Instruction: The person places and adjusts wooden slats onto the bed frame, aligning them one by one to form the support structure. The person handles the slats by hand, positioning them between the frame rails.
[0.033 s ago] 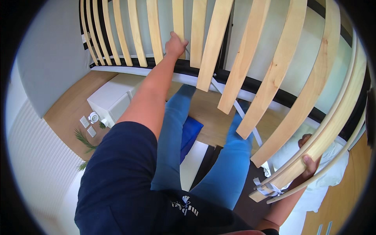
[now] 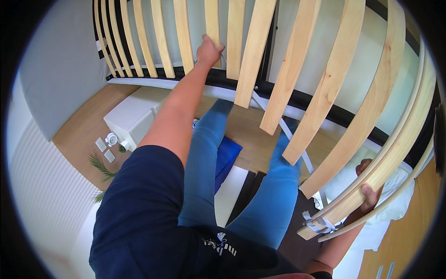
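Observation:
A row of pale wooden bed slats [image 2: 299, 60] reaches across the top, linked by a white strap [image 2: 285, 130]. My left hand [image 2: 209, 51] is closed around the lower part of one slat [image 2: 212, 21], close to the black rail of the bed frame [image 2: 297, 98]. At the right, my right hand [image 2: 370, 195] grips a stack of curved slats [image 2: 403, 144], its thumb on the near side and fingertips showing on the other. Silvery tape or strap [image 2: 318, 224] wraps the stack's near end. Several slats overhang the rail toward me.
A white bedside cabinet [image 2: 132, 118] stands on the wooden floor at left, near palm-like leaves [image 2: 98, 165]. A blue flat item [image 2: 226, 160] lies between my legs. White crumpled plastic or cloth [image 2: 395, 195] lies at right. A grey panel [image 2: 60, 65] rises at far left.
The slats at the right and my right hand sit very slightly further right. Both hands keep their hold.

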`<state>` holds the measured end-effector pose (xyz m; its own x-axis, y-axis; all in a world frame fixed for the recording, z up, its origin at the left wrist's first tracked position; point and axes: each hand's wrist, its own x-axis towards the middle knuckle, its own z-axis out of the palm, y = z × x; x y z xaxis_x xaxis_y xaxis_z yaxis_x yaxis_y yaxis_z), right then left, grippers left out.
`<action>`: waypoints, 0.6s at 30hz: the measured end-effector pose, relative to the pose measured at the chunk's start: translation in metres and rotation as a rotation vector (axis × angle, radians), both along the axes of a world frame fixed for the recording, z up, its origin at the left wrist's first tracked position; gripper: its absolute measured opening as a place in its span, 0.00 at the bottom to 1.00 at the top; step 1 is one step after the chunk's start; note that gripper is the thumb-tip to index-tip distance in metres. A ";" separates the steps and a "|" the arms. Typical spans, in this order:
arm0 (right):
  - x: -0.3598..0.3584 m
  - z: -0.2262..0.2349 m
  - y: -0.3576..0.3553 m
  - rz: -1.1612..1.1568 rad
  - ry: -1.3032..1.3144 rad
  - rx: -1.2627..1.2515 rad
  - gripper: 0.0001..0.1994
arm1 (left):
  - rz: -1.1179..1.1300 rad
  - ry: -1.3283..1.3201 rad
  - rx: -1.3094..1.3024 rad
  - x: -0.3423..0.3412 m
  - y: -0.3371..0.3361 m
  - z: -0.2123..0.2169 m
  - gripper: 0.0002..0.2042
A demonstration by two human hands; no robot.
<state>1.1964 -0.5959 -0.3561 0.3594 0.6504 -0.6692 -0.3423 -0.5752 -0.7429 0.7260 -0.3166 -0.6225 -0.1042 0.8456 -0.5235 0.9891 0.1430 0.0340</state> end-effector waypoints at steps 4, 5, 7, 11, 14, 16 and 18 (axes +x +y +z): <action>-0.005 0.007 0.008 0.003 -0.051 -0.044 0.42 | 0.003 -0.163 0.146 -0.002 -0.010 0.008 0.29; -0.008 0.007 0.007 0.002 -0.051 -0.048 0.42 | 0.015 -0.213 0.184 -0.002 -0.016 0.017 0.28; -0.009 0.008 0.007 0.008 -0.051 -0.049 0.43 | -0.001 -0.255 0.185 -0.008 -0.027 0.027 0.28; -0.012 0.008 0.004 0.004 -0.078 -0.031 0.42 | 0.012 -0.187 0.100 -0.020 -0.048 0.036 0.29; -0.012 0.008 0.009 0.025 -0.065 -0.004 0.41 | 0.020 -0.221 0.068 -0.028 -0.064 0.030 0.30; -0.012 0.009 0.007 0.031 -0.069 -0.011 0.42 | -0.017 -0.142 0.226 -0.036 -0.062 0.036 0.32; -0.011 0.008 0.005 0.039 -0.073 -0.020 0.43 | -0.056 -0.066 0.381 -0.046 -0.059 0.042 0.34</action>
<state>1.1857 -0.5906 -0.3478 0.3825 0.6518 -0.6549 -0.2649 -0.6016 -0.7536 0.6800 -0.3756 -0.5801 -0.0292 0.9842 -0.1749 0.9889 0.0539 0.1384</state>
